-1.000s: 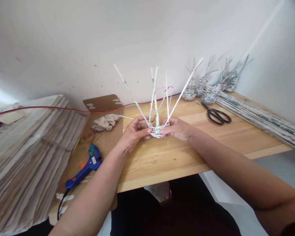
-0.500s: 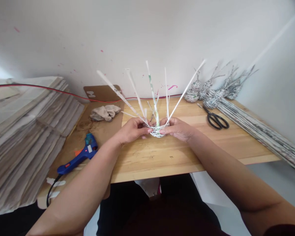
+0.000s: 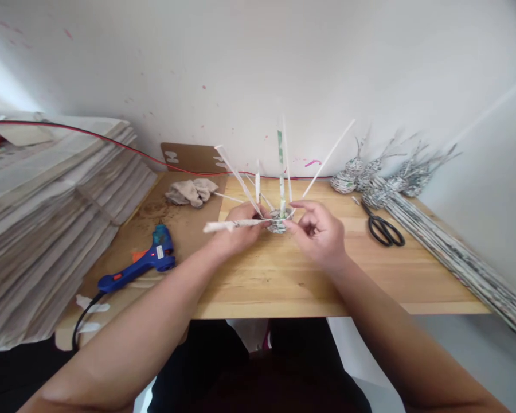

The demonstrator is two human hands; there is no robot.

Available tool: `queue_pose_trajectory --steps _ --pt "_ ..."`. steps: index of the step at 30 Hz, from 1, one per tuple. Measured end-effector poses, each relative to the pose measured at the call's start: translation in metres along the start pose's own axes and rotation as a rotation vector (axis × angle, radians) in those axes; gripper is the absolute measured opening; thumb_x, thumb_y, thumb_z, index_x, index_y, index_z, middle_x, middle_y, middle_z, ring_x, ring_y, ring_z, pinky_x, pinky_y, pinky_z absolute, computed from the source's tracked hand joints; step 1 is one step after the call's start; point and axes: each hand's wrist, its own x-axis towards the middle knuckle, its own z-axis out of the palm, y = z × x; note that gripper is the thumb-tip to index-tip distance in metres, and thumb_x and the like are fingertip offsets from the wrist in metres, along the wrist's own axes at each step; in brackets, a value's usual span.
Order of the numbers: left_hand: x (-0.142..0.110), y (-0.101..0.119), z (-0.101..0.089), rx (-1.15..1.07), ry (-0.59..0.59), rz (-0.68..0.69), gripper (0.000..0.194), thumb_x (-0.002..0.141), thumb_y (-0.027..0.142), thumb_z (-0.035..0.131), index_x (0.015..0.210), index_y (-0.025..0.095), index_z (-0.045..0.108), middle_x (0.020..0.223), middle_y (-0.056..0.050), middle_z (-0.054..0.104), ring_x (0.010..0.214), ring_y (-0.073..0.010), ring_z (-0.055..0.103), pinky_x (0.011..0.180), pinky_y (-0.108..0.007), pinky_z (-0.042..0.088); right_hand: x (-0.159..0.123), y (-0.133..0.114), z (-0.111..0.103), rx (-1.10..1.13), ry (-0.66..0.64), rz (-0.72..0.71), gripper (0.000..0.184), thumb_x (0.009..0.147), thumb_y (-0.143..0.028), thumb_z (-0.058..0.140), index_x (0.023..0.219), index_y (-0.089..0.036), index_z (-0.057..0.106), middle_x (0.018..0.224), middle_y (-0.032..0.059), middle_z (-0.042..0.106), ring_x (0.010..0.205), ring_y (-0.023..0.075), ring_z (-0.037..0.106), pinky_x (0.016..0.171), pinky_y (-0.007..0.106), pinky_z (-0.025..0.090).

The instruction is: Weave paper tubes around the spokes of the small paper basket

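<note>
A small basket woven from rolled newspaper [image 3: 277, 228] stands just above or on the wooden table, in front of me. Pale paper tubes fan upward from its rim, and one tube [image 3: 223, 225] lies leftward across my left hand [image 3: 239, 242]. That hand is closed on the basket's left side, its fingertips partly hidden behind the tubes. My right hand [image 3: 321, 234] is at the basket's right side with thumb and index finger spread. Its thumb tip is at the rim; whether it touches I cannot tell. The other right fingers are curled.
At left are a blue glue gun [image 3: 140, 265] on cardboard, a crumpled cloth [image 3: 192, 192] and a tall newspaper stack [image 3: 81, 223]. At right lie black scissors [image 3: 384, 230], several small woven pieces [image 3: 372, 192] and a bundle of paper tubes [image 3: 447, 246].
My right hand has loosened from the basket, its thumb and index finger now apart. One tube has swung down to the left over my left hand. The view has shifted slightly.
</note>
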Motion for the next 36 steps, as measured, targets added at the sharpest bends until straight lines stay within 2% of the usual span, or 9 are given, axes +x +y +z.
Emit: queue_pose_trajectory --steps 3,9,12,18,21,24,28,31,36 --pt "-0.003 0.000 0.006 0.037 -0.012 0.056 0.006 0.082 0.015 0.061 0.082 0.018 0.066 0.084 -0.004 0.070 0.078 -0.0175 0.064 0.076 -0.029 0.050 -0.006 -0.006 0.007 -0.143 -0.186 -0.047 0.036 0.089 -0.027 0.061 0.125 -0.021 0.063 0.056 -0.0067 0.051 0.049 0.0096 0.046 0.055 0.024 0.038" --pt "-0.003 0.003 0.016 0.015 -0.062 0.090 0.011 0.082 0.011 0.059 0.081 0.018 0.066 0.085 -0.005 0.069 0.081 -0.0205 0.064 0.080 -0.033 0.050 -0.005 -0.001 0.009 -0.213 -0.422 0.113 0.036 0.090 -0.035 0.060 0.124 -0.024 0.066 0.072 0.0022 0.069 0.064 0.0190 0.062 0.065 0.030 0.044" --pt "-0.004 0.003 0.017 0.012 -0.070 0.135 0.013 0.085 0.012 0.056 0.085 0.018 0.067 0.089 -0.007 0.069 0.087 -0.0212 0.064 0.082 -0.034 0.049 -0.003 0.003 0.008 -0.197 -0.409 0.143 0.022 0.090 -0.034 0.060 0.104 -0.024 0.073 0.086 0.0069 0.074 0.079 0.0237 0.068 0.073 0.033 0.048" --pt "-0.007 0.009 0.009 -0.333 -0.009 0.092 0.033 0.091 0.019 0.053 0.125 0.019 0.055 0.088 -0.003 0.068 0.080 -0.0149 0.064 0.074 -0.027 0.050 0.001 0.005 0.002 0.117 -0.303 0.522 0.033 0.085 -0.053 0.066 0.083 -0.021 0.068 0.054 0.0002 0.061 0.040 0.0141 0.053 0.042 0.028 0.041" --pt "-0.006 0.010 0.004 -0.415 0.091 0.010 0.027 0.092 0.034 0.057 0.113 0.017 0.061 0.081 -0.003 0.065 0.073 -0.0133 0.062 0.063 -0.022 0.048 0.008 0.006 -0.004 0.304 -0.255 0.623 0.039 0.077 -0.056 0.072 0.076 -0.019 0.064 0.051 -0.0007 0.060 0.037 0.0123 0.051 0.038 0.026 0.040" --pt "-0.003 0.003 0.005 -0.371 0.046 -0.126 0.031 0.091 0.043 0.057 0.088 0.015 0.070 0.074 -0.005 0.065 0.068 -0.0131 0.060 0.057 -0.021 0.047 0.014 0.007 -0.010 0.466 -0.249 0.658 0.040 0.073 -0.055 0.077 0.073 -0.017 0.064 0.050 -0.0011 0.059 0.038 0.0109 0.050 0.038 0.024 0.039" --pt "0.006 -0.006 0.008 -0.474 0.057 -0.275 0.028 0.084 0.034 0.065 0.103 0.014 0.071 0.085 -0.005 0.066 0.071 -0.0126 0.060 0.058 -0.021 0.052 0.017 0.005 -0.013 0.556 -0.270 0.698 0.041 0.069 -0.054 0.080 0.067 -0.017 0.062 0.046 -0.0018 0.056 0.038 0.0101 0.049 0.037 0.023 0.033" --pt "0.008 -0.007 0.005 -0.574 0.121 -0.247 0.037 0.081 0.032 0.068 0.114 0.015 0.068 0.091 -0.005 0.064 0.074 -0.0109 0.058 0.060 -0.020 0.055 0.016 0.003 -0.013 0.576 -0.296 0.700 0.041 0.068 -0.054 0.081 0.067 -0.017 0.062 0.045 -0.0024 0.055 0.037 0.0093 0.047 0.036 0.023 0.030" --pt "0.006 -0.006 0.005 -0.536 0.045 -0.127 0.037 0.078 0.038 0.073 0.108 0.018 0.072 0.095 -0.005 0.062 0.076 -0.0116 0.058 0.059 -0.021 0.056 0.015 0.006 -0.012 0.561 -0.344 0.708 0.042 0.068 -0.055 0.080 0.067 -0.017 0.062 0.046 -0.0017 0.058 0.038 0.0095 0.049 0.037 0.023 0.029"
